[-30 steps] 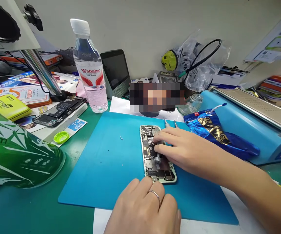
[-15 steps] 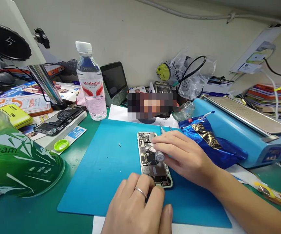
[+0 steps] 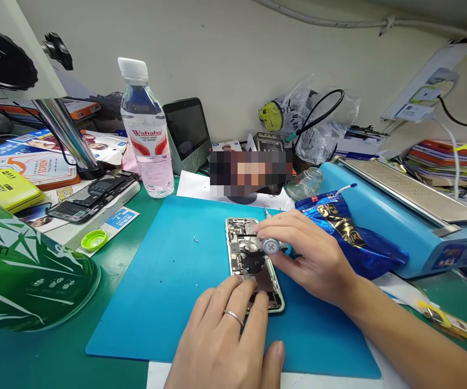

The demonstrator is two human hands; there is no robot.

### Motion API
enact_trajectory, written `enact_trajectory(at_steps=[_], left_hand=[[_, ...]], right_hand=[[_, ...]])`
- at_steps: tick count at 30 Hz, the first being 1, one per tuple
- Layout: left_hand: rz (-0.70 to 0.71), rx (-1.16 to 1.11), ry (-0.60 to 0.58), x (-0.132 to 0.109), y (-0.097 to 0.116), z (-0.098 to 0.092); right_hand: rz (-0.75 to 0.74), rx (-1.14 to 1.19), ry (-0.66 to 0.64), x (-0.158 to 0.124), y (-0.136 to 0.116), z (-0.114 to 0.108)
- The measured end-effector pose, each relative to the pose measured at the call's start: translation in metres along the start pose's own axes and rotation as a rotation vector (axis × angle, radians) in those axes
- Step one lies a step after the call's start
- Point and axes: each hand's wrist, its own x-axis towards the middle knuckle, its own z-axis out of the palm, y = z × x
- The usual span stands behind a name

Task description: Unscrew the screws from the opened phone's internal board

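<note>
An opened phone (image 3: 265, 282) lies on the blue mat (image 3: 152, 302), its circuit board and inner parts exposed. A round, shiny dark piece (image 3: 253, 260) sits over its middle. My right hand (image 3: 308, 254) is closed around a screwdriver (image 3: 271, 247), whose grey end cap bears a cross mark; the hand partly covers the phone's upper right side, and I cannot see the tool's tip. Over the phone's lower left part, my left hand (image 3: 229, 335) has its fingers stretched out, fingertips on or just above the phone. A ring (image 3: 233, 317) is on one finger.
A water bottle (image 3: 146, 129) stands behind the mat's left corner. A large green container (image 3: 26, 270) is at the left, near another opened phone (image 3: 91, 197). To the right are a blue pouch (image 3: 351, 232), a blue machine (image 3: 404, 227) and a yellow cutter (image 3: 440, 316).
My left fingers have straightened and reached farther up over the phone. The screwdriver's cap has shifted slightly up and right with my right hand. The whole view has moved a little.
</note>
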Motion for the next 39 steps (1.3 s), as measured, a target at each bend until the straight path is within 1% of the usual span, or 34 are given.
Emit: enact_trajectory(at_steps=[6,10,23,26,29,34,36,39], left_hand=[[-0.008,0.029,0.004,-0.004,0.001,0.004],[-0.001,0.037,0.000,-0.004,0.001,0.003],[0.028,0.057,-0.004,0.000,0.000,-0.005],[0.009,0.061,-0.017,0.000,0.001,-0.006],[-0.011,0.067,-0.037,-0.001,0.003,-0.006],[-0.019,0.061,-0.061,-0.002,0.005,-0.008],[-0.013,0.061,-0.065,-0.003,0.004,-0.008],[0.010,0.065,-0.054,-0.003,0.002,-0.007]], right_hand=[[0.022,0.017,0.020,-0.002,0.004,-0.002],[0.048,0.030,0.043,-0.002,0.005,-0.002],[0.237,0.062,0.146,-0.011,0.005,-0.001],[0.273,0.020,0.157,-0.012,0.010,-0.004],[0.277,-0.049,0.084,-0.011,0.025,-0.011],[0.210,-0.074,-0.122,-0.011,0.050,-0.023],[0.167,-0.070,-0.175,-0.012,0.053,-0.024],[0.108,-0.065,-0.214,-0.013,0.052,-0.023]])
